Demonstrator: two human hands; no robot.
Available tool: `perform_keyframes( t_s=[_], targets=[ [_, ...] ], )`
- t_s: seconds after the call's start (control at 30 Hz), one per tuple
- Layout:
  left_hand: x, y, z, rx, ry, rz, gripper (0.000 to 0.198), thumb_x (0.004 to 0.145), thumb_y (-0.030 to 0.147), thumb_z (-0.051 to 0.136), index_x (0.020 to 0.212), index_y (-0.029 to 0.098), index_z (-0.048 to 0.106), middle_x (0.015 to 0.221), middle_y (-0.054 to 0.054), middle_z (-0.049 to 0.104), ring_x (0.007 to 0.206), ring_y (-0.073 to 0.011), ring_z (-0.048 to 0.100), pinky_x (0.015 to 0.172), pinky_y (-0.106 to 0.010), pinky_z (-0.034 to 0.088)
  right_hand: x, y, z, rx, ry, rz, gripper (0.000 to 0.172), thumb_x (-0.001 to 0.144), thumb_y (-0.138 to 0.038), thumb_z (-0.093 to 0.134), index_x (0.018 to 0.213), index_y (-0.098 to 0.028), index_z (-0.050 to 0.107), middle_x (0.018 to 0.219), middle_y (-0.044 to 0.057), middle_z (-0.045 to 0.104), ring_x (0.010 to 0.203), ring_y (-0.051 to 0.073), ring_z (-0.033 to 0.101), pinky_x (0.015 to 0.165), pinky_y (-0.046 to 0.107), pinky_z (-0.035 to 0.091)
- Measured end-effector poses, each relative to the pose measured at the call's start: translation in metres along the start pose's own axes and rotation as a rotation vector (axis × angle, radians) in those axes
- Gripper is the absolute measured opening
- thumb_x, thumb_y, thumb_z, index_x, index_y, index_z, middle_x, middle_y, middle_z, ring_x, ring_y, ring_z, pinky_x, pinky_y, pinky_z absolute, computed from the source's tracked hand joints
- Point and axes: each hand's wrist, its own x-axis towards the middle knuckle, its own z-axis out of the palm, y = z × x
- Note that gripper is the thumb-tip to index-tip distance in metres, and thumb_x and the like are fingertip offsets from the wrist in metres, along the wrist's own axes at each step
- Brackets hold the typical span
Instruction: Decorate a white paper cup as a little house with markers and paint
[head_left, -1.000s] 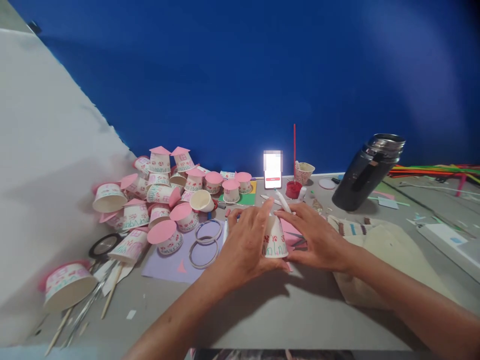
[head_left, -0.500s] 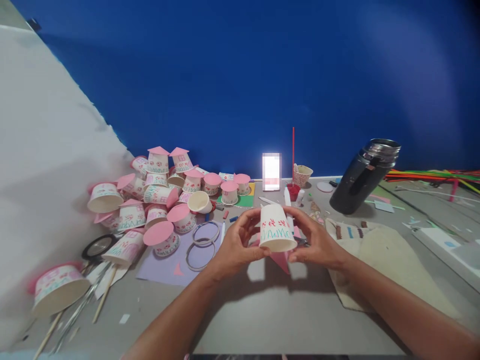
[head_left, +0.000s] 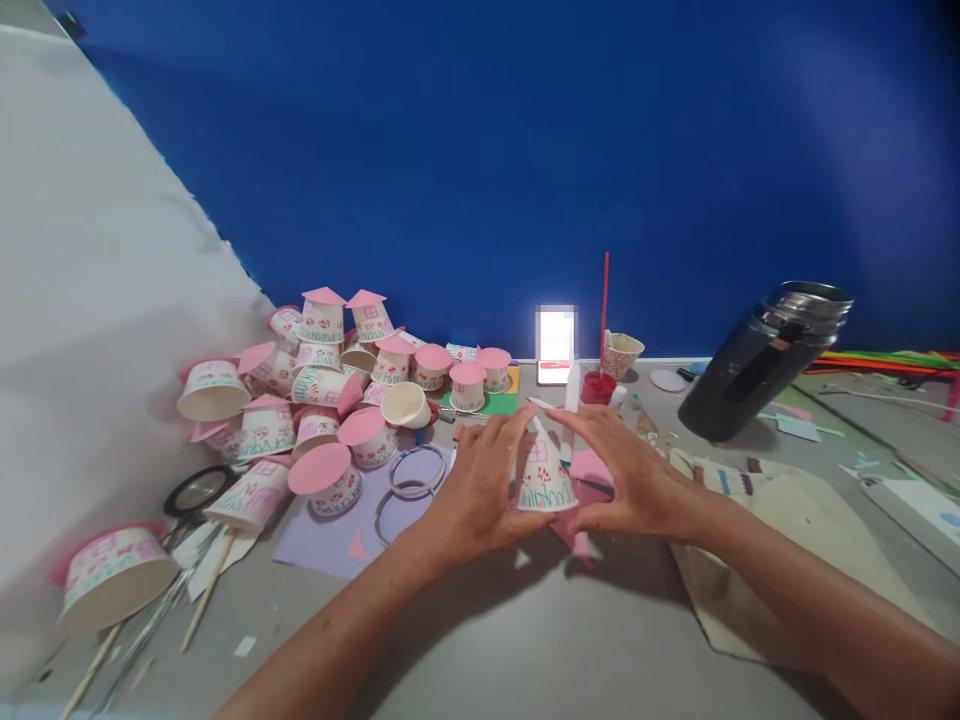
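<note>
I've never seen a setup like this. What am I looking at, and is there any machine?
No machine: these are a person's bare hands, seen by one camera worn on the head, looking forward and down. The left hand holds a decorated paper cup, mouth downward; the right hand curves around its other side, beside a white marker. On the table lie many pink-topped cups, a purple sheet, a cloth pouch and a dark flask.

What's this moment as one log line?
left hand: grips decorated paper cup | right hand: holds white marker | phone: lit, beyond
</note>
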Motion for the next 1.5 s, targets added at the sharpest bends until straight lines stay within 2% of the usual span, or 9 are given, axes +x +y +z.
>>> perform_keyframes(
  t_s=[0.17, 0.4, 0.53, 0.67, 0.8, 1.1, 1.27, 1.37, 1.5],
  targets=[
    [-0.005, -0.003, -0.005, -0.32, -0.008, -0.093, 0.113, 0.08, 0.042, 0.091, 0.169, 0.032, 0.022, 0.163, -0.019, 0.047, 0.149, -0.0407, 0.05, 0.121, -0.065, 0.045, -0.007, 0.007, 0.006, 0.167, 0.048, 0.06, 0.087, 0.084, -0.045, 0.089, 0.159, -0.031, 0.046, 0.143, 0.013, 0.067, 0.128, 0.035, 0.067, 0.105, 0.05, 0.06],
    [-0.006, -0.016, 0.014, -1.08, -0.062, -0.294, 0.083, 0.075, 0.033, 0.094, 0.148, 0.028, 0.054, 0.156, -0.016, 0.058, 0.143, -0.0391, 0.058, 0.117, -0.057, 0.051, -0.015, 0.016, 0.017, 0.596, 0.086, 0.33, 0.101, 0.065, -0.054, 0.1, 0.152, -0.032, 0.057, 0.15, 0.014, 0.066, 0.135, 0.039, 0.066, 0.109, 0.051, 0.06],
    [-0.009, -0.018, 0.02, -0.945, 0.072, -0.362, 0.075, 0.076, 0.027, 0.091, 0.143, 0.026, 0.056, 0.151, -0.014, 0.059, 0.138, -0.0353, 0.061, 0.12, -0.055, 0.047, -0.018, 0.019, 0.02, 0.562, 0.179, 0.39, 0.075, 0.075, -0.046, 0.096, 0.142, -0.032, 0.065, 0.142, 0.011, 0.073, 0.131, 0.034, 0.069, 0.108, 0.047, 0.059],
    [-0.014, -0.024, 0.019, -0.721, 0.131, -0.385, 0.075, 0.076, 0.02, 0.087, 0.143, 0.028, 0.055, 0.151, -0.012, 0.058, 0.137, -0.0323, 0.061, 0.118, -0.051, 0.048, -0.024, 0.011, 0.011, 0.48, 0.489, 0.478, 0.019, 0.1, -0.04, 0.074, 0.115, -0.028, 0.076, 0.087, 0.004, 0.083, 0.079, 0.02, 0.078, 0.073, 0.032, 0.063],
    [-0.015, -0.033, 0.02, -0.599, 0.116, -0.366, 0.073, 0.077, 0.019, 0.084, 0.143, 0.029, 0.054, 0.15, -0.012, 0.058, 0.138, -0.0333, 0.058, 0.113, -0.05, 0.05, -0.02, -0.002, -0.008, 0.498, 0.494, 0.427, 0.021, 0.101, -0.044, 0.072, 0.109, -0.028, 0.083, 0.072, 0.002, 0.075, 0.051, 0.013, 0.056, 0.047, 0.027, 0.046],
    [-0.016, -0.047, 0.02, -0.514, 0.195, -0.396, 0.077, 0.077, 0.014, 0.076, 0.148, 0.031, 0.05, 0.151, -0.011, 0.057, 0.14, -0.0337, 0.056, 0.114, -0.052, 0.05, -0.007, 0.031, 0.001, 1.061, 0.499, 0.838, 0.042, 0.071, -0.054, 0.096, 0.092, -0.02, 0.081, 0.073, 0.005, 0.074, 0.049, 0.009, 0.049, 0.043, 0.023, 0.034],
    [-0.016, -0.048, 0.026, -0.518, 0.187, -0.391, 0.072, 0.078, 0.012, 0.072, 0.145, 0.03, 0.051, 0.15, -0.01, 0.054, 0.14, -0.0312, 0.055, 0.113, -0.05, 0.051, -0.015, 0.035, 0.002, 1.105, 0.5, 0.859, 0.043, 0.071, -0.055, 0.095, 0.085, -0.022, 0.072, 0.059, -0.004, 0.058, 0.047, 0.008, 0.042, 0.043, 0.023, 0.033],
    [-0.015, -0.042, 0.026, -0.487, 0.161, -0.355, 0.069, 0.078, 0.012, 0.073, 0.142, 0.03, 0.053, 0.15, -0.01, 0.053, 0.139, -0.0292, 0.054, 0.11, -0.045, 0.053, -0.011, 0.018, -0.005, 1.01, 0.498, 0.77, 0.038, 0.079, -0.057, 0.09, 0.086, -0.025, 0.071, 0.052, -0.008, 0.045, 0.048, 0.011, 0.042, 0.046, 0.025, 0.037],
    [-0.017, -0.035, 0.024, -0.446, 0.155, -0.294, 0.075, 0.075, 0.008, 0.072, 0.142, 0.031, 0.051, 0.145, -0.008, 0.055, 0.136, -0.0269, 0.054, 0.107, -0.042, 0.053, 0.004, -0.011, -0.01, 0.568, 0.4, 0.566, 0.02, 0.091, -0.044, 0.082, 0.09, -0.025, 0.076, 0.062, -0.002, 0.062, 0.05, 0.012, 0.051, 0.045, 0.026, 0.039]
  ],
)
